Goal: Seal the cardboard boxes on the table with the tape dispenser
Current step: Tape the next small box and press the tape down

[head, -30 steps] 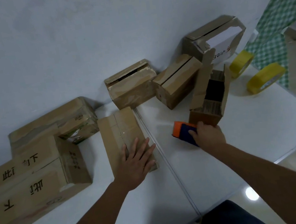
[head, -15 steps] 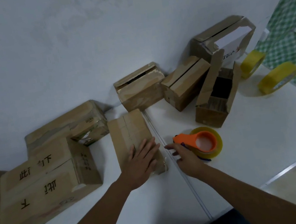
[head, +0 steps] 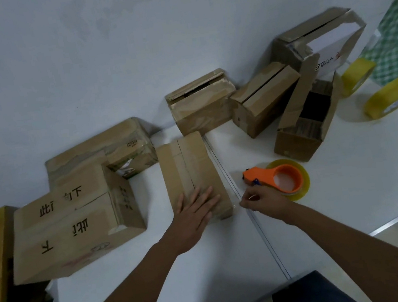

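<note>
The right hand [head: 262,199] has let go of the dispenser [head: 278,180], which now lies just behind it, and pinches the tape end. The left hand [head: 196,209], fingers spread, presses the box [head: 190,170]. Sealing probably starts now.

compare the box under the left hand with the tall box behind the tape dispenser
The box under the left hand lies flat with its flaps closed; the tall box has its flaps raised and its dark inside showing. The left hand presses the flat box; nothing touches the tall box. Both are plain brown cardboard on the white table.
</note>
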`<state>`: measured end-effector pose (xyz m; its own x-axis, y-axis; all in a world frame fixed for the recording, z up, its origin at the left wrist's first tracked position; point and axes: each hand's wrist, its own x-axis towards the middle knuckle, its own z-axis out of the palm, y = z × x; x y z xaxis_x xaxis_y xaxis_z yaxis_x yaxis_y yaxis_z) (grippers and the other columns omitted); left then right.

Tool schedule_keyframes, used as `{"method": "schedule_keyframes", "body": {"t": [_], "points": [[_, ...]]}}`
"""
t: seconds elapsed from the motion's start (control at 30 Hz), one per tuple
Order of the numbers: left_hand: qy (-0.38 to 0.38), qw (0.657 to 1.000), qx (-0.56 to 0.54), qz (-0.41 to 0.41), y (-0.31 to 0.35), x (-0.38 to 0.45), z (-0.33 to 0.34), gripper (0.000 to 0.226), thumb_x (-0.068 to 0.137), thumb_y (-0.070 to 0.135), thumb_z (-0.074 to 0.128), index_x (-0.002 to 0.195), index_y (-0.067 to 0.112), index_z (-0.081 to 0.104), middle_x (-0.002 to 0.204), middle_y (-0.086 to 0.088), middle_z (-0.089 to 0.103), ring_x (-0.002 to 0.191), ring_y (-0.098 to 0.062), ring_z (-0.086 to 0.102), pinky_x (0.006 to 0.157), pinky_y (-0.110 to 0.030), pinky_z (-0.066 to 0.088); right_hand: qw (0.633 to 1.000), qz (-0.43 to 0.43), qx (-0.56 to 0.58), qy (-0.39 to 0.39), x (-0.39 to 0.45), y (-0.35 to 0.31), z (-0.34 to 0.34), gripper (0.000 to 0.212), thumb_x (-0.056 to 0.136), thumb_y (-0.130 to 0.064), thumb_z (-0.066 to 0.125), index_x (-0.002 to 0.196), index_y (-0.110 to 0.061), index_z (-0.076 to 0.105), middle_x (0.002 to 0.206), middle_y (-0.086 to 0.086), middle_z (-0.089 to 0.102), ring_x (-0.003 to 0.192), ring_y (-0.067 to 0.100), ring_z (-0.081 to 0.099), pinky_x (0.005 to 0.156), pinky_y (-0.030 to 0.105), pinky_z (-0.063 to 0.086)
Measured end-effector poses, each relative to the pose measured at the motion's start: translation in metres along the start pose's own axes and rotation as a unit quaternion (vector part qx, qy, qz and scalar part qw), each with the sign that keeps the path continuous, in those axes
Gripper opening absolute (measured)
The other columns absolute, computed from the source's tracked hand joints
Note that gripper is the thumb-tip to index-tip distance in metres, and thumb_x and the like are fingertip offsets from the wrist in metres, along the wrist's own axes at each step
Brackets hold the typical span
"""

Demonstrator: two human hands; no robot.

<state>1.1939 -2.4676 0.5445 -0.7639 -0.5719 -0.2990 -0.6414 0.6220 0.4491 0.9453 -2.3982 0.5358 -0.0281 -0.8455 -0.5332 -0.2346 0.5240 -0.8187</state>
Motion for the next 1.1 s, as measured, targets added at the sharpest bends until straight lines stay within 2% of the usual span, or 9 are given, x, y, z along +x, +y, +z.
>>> {"method": "schedule_keyframes", "body": {"t": [0.1, 0.27, 0.47, 0.57, 0.67, 0.73, 0.87, 0.93, 1.1], "points": [[0.004, 1.000, 0.012, 0.003, -0.001, 0.000, 0.002, 0.047, 0.108, 0.035, 0.020, 0.153, 0.043, 0.012, 0.162, 0.024, -0.003, 0.148, 0.000, -0.018, 0.118, -0.038, -0.017, 0.996, 0.040, 0.056, -0.048, 0.003, -0.002, -0.005, 0.012, 0.091, -0.019, 0.067, 0.087, -0.007, 0.065, 0.091, 0.011, 0.072, 0.090, 0.023, 0.070, 0.080, 0.032, 0.058], [0.006, 1.000, 0.013, 0.005, -0.002, 0.000, 0.003, 0.048, 0.107, 0.040, 0.019, 0.154, 0.043, 0.013, 0.162, 0.024, -0.003, 0.148, 0.000, -0.018, 0.118, -0.037, -0.019, 0.989, 0.082, 0.088, -0.082, 0.004, -0.010, -0.012, 0.016, 0.090, -0.018, 0.067, 0.091, -0.003, 0.066, 0.082, 0.009, 0.074, 0.080, 0.017, 0.073, 0.064, 0.020, 0.054], [0.014, 0.997, 0.074, -0.001, -0.002, 0.001, 0.007, 0.051, 0.102, 0.052, 0.019, 0.151, 0.045, 0.006, 0.162, 0.022, -0.004, 0.149, -0.004, -0.017, 0.119, -0.039, -0.015, 0.996, 0.051, 0.050, -0.054, 0.002, -0.002, -0.008, 0.015, 0.091, -0.022, 0.065, 0.095, -0.007, 0.066, 0.086, 0.006, 0.073, 0.079, 0.013, 0.071, 0.062, 0.017, 0.051], [0.063, 0.987, 0.147, 0.004, 0.003, 0.001, 0.010, 0.052, 0.102, 0.047, 0.027, 0.152, 0.035, 0.028, 0.161, 0.012, 0.020, 0.151, -0.016, 0.012, 0.120, -0.049, 0.011, 0.997, 0.040, 0.045, -0.047, 0.000, 0.000, -0.008, 0.015, 0.092, -0.023, 0.065, 0.094, -0.008, 0.066, 0.088, 0.006, 0.072, 0.079, 0.010, 0.069, 0.063, 0.018, 0.049], [0.150, 0.962, 0.226, 0.031, 0.011, 0.004, 0.018, 0.048, 0.092, 0.039, 0.051, 0.137, 0.025, 0.059, 0.146, 0.001, 0.052, 0.134, -0.027, 0.050, 0.105, -0.056, 0.042, 0.999, 0.023, 0.040, -0.024, -0.003, 0.002, -0.005, 0.018, 0.094, -0.025, 0.062, 0.093, -0.008, 0.067, 0.090, 0.006, 0.071, 0.083, 0.011, 0.067, 0.065, 0.020, 0.049], [0.160, 0.962, 0.219, 0.020, 0.013, 0.008, 0.019, 0.055, 0.082, 0.046, 0.063, 0.132, 0.024, 0.062, 0.142, 0.001, 0.056, 0.129, -0.028, 0.054, 0.101, -0.057, 0.043, 1.000, 0.001, 0.020, 0.012, -0.004, 0.004, 0.000, 0.021, 0.096, -0.027, 0.058, 0.089, -0.010, 0.068, 0.088, 0.004, 0.071, 0.083, 0.011, 0.066, 0.067, 0.020, 0.049], [0.156, 0.963, 0.219, -0.006, 0.012, 0.017, 0.012, 0.063, 0.082, 0.064, 0.059, 0.131, 0.025, 0.061, 0.131, 0.003, 0.061, 0.117, -0.026, 0.058, 0.093, -0.052, 0.046, 0.996, -0.038, -0.030, 0.080, -0.004, 0.007, 0.010, 0.019, 0.096, -0.025, 0.058, 0.083, -0.016, 0.067, 0.080, -0.007, 0.068, 0.079, 0.003, 0.063, 0.068, 0.013, 0.044], [0.155, 0.958, 0.241, -0.017, 0.013, 0.021, 0.013, 0.068, 0.076, 0.066, 0.069, 0.130, 0.025, 0.063, 0.125, 0.001, 0.063, 0.111, -0.026, 0.060, 0.088, -0.050, 0.049, 0.992, -0.058, -0.045, 0.103, -0.002, 0.010, 0.013, 0.017, 0.095, -0.024, 0.060, 0.082, -0.016, 0.067, 0.081, -0.007, 0.068, 0.081, 0.003, 0.063, 0.074, 0.015, 0.047], [0.167, 0.959, 0.230, -0.011, 0.012, 0.021, 0.021, 0.090, 0.063, 0.067, 0.078, 0.138, 0.024, 0.052, 0.131, -0.002, 0.054, 0.121, -0.027, 0.047, 0.091, -0.054, 0.048, 0.987, -0.084, -0.047, 0.133, 0.002, 0.019, 0.018, 0.016, 0.093, -0.025, 0.062, 0.082, -0.015, 0.068, 0.080, -0.007, 0.069, 0.081, 0.000, 0.063, 0.075, 0.011, 0.046]]}}
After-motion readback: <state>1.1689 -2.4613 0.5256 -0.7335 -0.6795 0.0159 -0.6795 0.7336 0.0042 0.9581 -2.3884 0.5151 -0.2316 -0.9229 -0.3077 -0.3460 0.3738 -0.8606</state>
